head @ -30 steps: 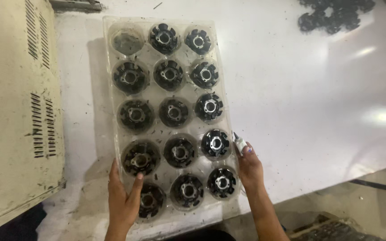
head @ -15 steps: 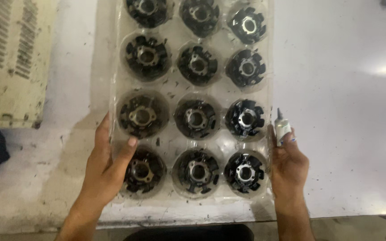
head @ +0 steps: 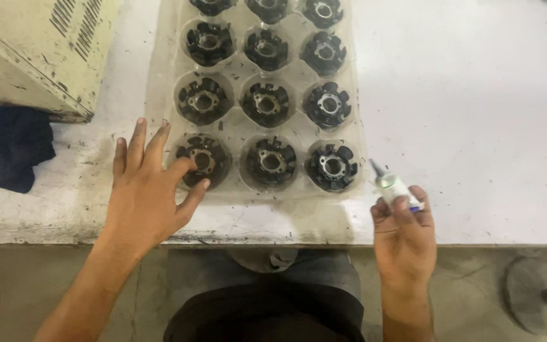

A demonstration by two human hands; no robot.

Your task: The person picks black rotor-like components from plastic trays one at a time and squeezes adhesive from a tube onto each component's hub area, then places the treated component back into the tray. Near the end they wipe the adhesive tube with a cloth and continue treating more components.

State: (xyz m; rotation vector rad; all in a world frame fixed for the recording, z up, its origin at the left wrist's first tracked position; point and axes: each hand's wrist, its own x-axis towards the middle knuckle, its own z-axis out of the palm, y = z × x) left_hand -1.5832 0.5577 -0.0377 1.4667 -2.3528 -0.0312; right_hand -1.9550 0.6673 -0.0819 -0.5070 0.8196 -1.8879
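black cast metal, the ribbed round part (head: 202,161) lies in the near-left pocket of the thin clear plastic tray (head: 159,95), under the left hand (head: 144,190), whose fingers (head: 159,139) are spread, thumb and forefinger touching its rim. it looks heavy, stiff and greasy; the outer ribs look the best hold, since the tray would flex. further right, the right hand (head: 406,234) has its fingers closed around a small nozzle-tipped tube (head: 392,187), just off the tray's near-right corner, over the white worktop (head: 476,126).

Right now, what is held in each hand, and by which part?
Right hand holds a small tube by its rear end. Left hand holds nothing.
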